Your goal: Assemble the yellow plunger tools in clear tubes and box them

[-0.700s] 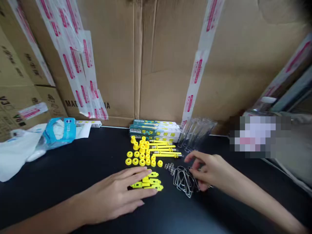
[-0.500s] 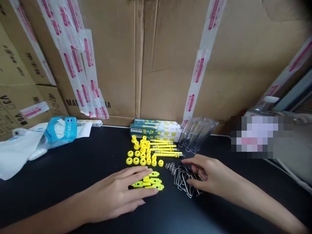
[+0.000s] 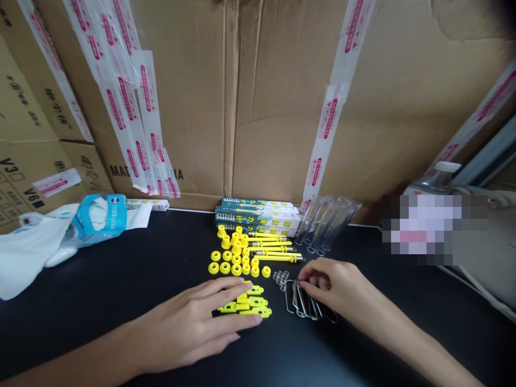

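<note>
My left hand point(image 3: 197, 322) rests with its fingers stretched out over several flat yellow plastic tabs point(image 3: 257, 302), partly covering them. Thumb and fingers of my right hand point(image 3: 342, 287) pinch together at the top of a pile of bent metal wire hooks point(image 3: 300, 307); how many it grips is hidden. Small coiled springs point(image 3: 281, 278) lie just left of that hand. Yellow rings and flanged caps point(image 3: 236, 260) stand in a group beyond the tabs. Beside them are several yellow rods point(image 3: 274, 248) with metal springs at their ends.
Printed narrow boxes point(image 3: 258, 220) and upright clear plastic tubes point(image 3: 328, 223) stand at the back. A blue tissue pack point(image 3: 100, 226) and white plastic point(image 3: 32, 258) lie left. A capped bottle point(image 3: 437, 180) is right. Large cardboard boxes point(image 3: 278, 107) wall off the black table point(image 3: 169, 258).
My right hand's fingers have closed from a loose curl into a pinch on the wire hooks, and the pile has shifted slightly. My left hand has stayed almost still.
</note>
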`<move>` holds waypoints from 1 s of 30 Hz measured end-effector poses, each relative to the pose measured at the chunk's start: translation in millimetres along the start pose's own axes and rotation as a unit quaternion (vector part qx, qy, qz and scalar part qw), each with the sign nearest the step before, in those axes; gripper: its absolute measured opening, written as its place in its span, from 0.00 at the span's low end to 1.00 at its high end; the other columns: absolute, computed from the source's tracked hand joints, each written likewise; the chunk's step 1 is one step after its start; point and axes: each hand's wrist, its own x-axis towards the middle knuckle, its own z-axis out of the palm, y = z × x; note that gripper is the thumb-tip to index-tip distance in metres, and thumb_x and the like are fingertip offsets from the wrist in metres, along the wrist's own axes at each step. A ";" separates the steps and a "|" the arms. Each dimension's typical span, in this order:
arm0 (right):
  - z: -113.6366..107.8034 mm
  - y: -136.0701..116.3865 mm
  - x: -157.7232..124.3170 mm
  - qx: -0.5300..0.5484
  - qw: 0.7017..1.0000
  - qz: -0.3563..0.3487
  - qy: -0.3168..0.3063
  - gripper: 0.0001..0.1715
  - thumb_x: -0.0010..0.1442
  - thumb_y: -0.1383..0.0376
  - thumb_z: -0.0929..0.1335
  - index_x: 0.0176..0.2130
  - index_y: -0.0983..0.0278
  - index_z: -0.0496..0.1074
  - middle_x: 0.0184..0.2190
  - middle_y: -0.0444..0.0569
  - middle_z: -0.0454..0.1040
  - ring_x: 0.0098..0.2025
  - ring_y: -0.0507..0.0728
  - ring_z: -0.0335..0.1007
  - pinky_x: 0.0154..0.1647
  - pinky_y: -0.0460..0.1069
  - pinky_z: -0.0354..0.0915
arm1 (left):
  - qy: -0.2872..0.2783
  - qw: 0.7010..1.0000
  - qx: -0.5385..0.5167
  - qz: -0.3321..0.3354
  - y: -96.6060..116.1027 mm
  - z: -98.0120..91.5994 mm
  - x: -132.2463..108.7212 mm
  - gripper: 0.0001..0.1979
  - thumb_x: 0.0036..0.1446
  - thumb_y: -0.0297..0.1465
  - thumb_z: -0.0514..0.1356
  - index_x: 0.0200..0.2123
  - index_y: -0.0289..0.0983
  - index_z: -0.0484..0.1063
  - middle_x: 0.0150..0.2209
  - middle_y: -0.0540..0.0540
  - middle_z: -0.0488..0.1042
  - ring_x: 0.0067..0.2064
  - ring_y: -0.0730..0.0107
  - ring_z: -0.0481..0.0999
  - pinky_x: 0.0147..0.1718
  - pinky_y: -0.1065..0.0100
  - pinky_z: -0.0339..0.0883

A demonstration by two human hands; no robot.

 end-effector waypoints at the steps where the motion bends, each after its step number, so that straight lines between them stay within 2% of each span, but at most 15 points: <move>1: 0.0 0.7 -0.1 0.001 1.000 0.001 0.002 0.07 0.56 0.68 0.69 0.32 0.62 0.79 0.27 0.46 0.78 0.26 0.53 0.72 0.30 0.46 0.67 | -0.002 1.000 0.001 -0.001 0.0 -0.1 0.1 0.21 0.65 0.27 0.59 0.60 0.40 0.69 0.61 0.41 0.70 0.64 0.55 0.66 0.61 0.58 0.65; 4: 1.3 2.2 -0.9 0.008 1.000 -0.005 0.006 0.08 0.54 0.65 0.72 0.37 0.63 0.80 0.31 0.47 0.79 0.24 0.52 0.70 0.29 0.47 0.67 | -0.009 1.000 0.001 -0.001 0.2 -0.3 -0.1 0.20 0.65 0.27 0.59 0.60 0.40 0.69 0.61 0.40 0.70 0.64 0.55 0.66 0.60 0.57 0.66; 7: 6.3 2.4 -1.6 0.012 0.999 -0.030 0.019 0.12 0.52 0.66 0.72 0.40 0.63 0.80 0.32 0.47 0.78 0.22 0.51 0.68 0.27 0.46 0.66 | -0.012 1.000 0.000 -0.001 0.3 0.1 -0.8 0.21 0.65 0.26 0.58 0.60 0.39 0.69 0.61 0.40 0.70 0.64 0.54 0.65 0.60 0.57 0.66; 11: 16.5 4.0 -0.5 -0.008 0.997 -0.054 0.048 0.10 0.53 0.70 0.69 0.35 0.61 0.79 0.29 0.45 0.77 0.21 0.51 0.68 0.27 0.46 0.65 | -0.003 1.000 -0.001 -0.001 0.3 0.8 -1.2 0.21 0.64 0.26 0.59 0.60 0.40 0.69 0.60 0.41 0.70 0.64 0.55 0.66 0.60 0.58 0.66; 15: 23.7 11.1 1.2 -0.023 0.996 -0.041 0.072 0.10 0.52 0.72 0.67 0.32 0.62 0.78 0.26 0.45 0.76 0.22 0.53 0.69 0.28 0.48 0.65 | -0.005 1.000 0.000 -0.001 0.3 0.7 -0.6 0.21 0.64 0.26 0.58 0.60 0.39 0.69 0.60 0.41 0.71 0.64 0.55 0.66 0.61 0.57 0.66; 19: 27.2 21.0 2.4 -0.032 0.995 -0.032 0.092 0.10 0.53 0.71 0.66 0.32 0.63 0.78 0.27 0.47 0.76 0.23 0.55 0.70 0.29 0.50 0.65 | -0.010 1.000 -0.002 -0.002 0.7 0.4 -0.6 0.21 0.64 0.25 0.58 0.60 0.40 0.69 0.60 0.41 0.70 0.64 0.55 0.65 0.61 0.57 0.66; 23: 29.0 23.7 6.7 -0.036 0.993 -0.025 0.110 0.12 0.56 0.68 0.64 0.32 0.63 0.77 0.29 0.49 0.77 0.28 0.57 0.74 0.32 0.51 0.66 | 0.013 1.000 -0.002 0.004 0.5 0.2 -0.2 0.20 0.65 0.25 0.58 0.59 0.39 0.70 0.60 0.41 0.71 0.63 0.57 0.67 0.61 0.59 0.65; 26: 21.8 18.3 9.4 -0.027 0.993 -0.021 0.109 0.12 0.58 0.65 0.65 0.34 0.64 0.78 0.28 0.49 0.77 0.28 0.57 0.74 0.33 0.51 0.67 | 0.010 1.000 -0.001 0.007 0.1 -0.1 0.4 0.20 0.65 0.24 0.57 0.59 0.39 0.69 0.61 0.41 0.70 0.63 0.57 0.67 0.61 0.59 0.64; 30: -5.7 18.1 7.4 -0.004 0.996 -0.013 0.091 0.14 0.61 0.59 0.66 0.35 0.61 0.80 0.22 0.46 0.76 0.23 0.54 0.71 0.27 0.48 0.67 | -0.014 1.000 0.004 0.005 -0.3 -0.6 0.7 0.21 0.65 0.24 0.56 0.60 0.39 0.68 0.62 0.41 0.69 0.65 0.57 0.65 0.61 0.58 0.64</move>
